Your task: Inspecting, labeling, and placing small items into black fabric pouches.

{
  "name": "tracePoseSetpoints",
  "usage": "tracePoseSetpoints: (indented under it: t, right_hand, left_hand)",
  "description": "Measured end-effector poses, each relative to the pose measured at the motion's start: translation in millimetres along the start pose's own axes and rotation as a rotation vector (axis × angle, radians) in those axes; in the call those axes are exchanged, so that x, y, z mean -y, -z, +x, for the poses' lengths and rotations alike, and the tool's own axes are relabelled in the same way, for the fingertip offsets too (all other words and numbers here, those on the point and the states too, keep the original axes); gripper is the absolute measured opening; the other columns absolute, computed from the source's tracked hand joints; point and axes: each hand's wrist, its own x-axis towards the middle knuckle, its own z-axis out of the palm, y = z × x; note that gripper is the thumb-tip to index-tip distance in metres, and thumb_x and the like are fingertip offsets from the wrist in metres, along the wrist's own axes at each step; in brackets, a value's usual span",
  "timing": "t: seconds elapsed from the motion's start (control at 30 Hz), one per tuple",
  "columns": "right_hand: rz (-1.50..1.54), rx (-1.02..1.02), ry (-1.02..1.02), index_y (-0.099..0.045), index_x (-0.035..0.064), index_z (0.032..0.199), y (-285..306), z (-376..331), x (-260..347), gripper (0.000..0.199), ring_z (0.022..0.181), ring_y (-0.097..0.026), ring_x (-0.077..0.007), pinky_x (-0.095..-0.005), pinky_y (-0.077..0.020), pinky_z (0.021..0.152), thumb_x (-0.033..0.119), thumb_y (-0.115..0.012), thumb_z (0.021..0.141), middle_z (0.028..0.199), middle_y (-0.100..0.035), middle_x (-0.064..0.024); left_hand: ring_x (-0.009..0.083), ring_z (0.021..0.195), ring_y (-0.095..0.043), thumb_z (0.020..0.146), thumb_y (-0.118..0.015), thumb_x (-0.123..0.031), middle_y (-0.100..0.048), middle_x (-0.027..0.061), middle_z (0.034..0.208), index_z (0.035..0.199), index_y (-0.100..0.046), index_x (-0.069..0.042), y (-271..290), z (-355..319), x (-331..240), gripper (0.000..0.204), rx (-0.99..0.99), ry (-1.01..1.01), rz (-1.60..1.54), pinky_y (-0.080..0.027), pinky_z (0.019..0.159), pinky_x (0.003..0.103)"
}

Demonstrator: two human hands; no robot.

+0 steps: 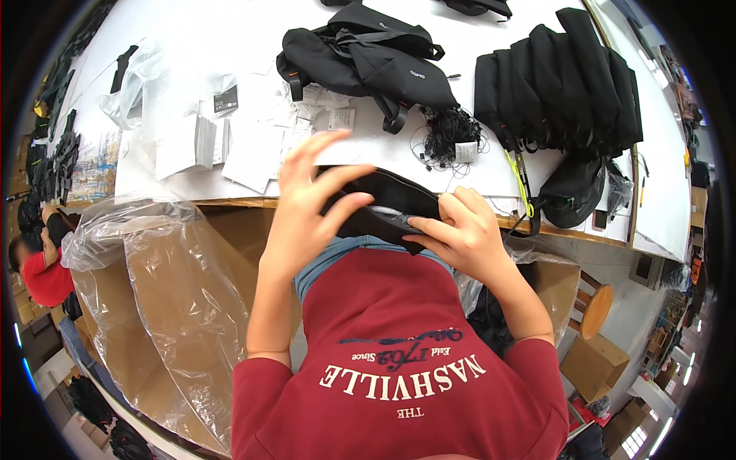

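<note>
A small black fabric bag [410, 201] is held in front of my waist at the table's front edge, its mouth spread apart. Something greyish and shiny shows inside it; what it is I cannot make out. My right hand [469, 234] pinches the bag's right end between thumb and fingers. Against the left end rests my left hand [310, 195], its fingers spread and the thumb and a finger reaching across the opening. Beyond the bag lies a tangle of thin black cords [451, 136] with a white tag [465, 152] on it.
Black bags [383, 65] are heaped at the back middle, and a row of black bags [560, 92] stands on the right. Paper stacks [188, 146] and loose cards lie left on the white table. Below stands a plastic-lined carton [176, 299]. Another person [46, 268] is far left.
</note>
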Motion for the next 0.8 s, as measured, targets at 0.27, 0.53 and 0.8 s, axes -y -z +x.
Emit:
tracePoseSetpoints:
  t: [0.27, 0.53, 0.8]
  right_hand:
    - [-0.022, -0.185, -0.026, -0.071, 0.0152, 0.091, -17.0, 5.0, 17.1, 0.032, 0.061, -0.037, -0.0177, -0.0303, -0.0301, 0.053, 0.026, -0.079, 0.062, 0.065, -0.035, -0.0007]
    - [0.472, -0.332, -0.402, -0.06, 0.0031, 0.114, -40.4, -5.3, 40.4, 0.025, 0.066, -0.037, -0.0149, -0.0271, -0.0347, 0.063, 0.014, -0.047, 0.095, 0.075, -0.046, -0.0041]
    - [1.34, -0.161, -0.841, -0.056, 0.0019, 0.109, -42.1, -14.0, 28.7, 0.019, 0.082, -0.048, -0.0074, -0.0196, -0.0378, 0.08, 0.014, -0.048, 0.096, 0.101, -0.055, -0.0028]
  left_hand:
    - [0.023, 0.114, -0.052, 0.069, -0.085, -0.025, -0.051, 0.0098, 0.123, 0.131, -0.038, -0.001, -65.6, -73.2, 27.2, 0.082, -0.19, 0.491, -1.496, -0.042, 0.098, 0.036]
    - [0.0203, 0.097, -0.061, 0.079, -0.069, -0.008, -0.062, 0.0068, 0.105, 0.118, -0.053, -0.004, -69.0, -47.3, 17.4, 0.042, -0.454, 0.816, -1.643, -0.049, 0.092, 0.036]
    - [0.0212, 0.094, -0.063, 0.079, -0.069, -0.007, -0.064, 0.0089, 0.104, 0.113, -0.057, -0.001, -60.1, -47.8, 20.2, 0.038, -0.314, 0.853, -1.733, -0.051, 0.086, 0.034]
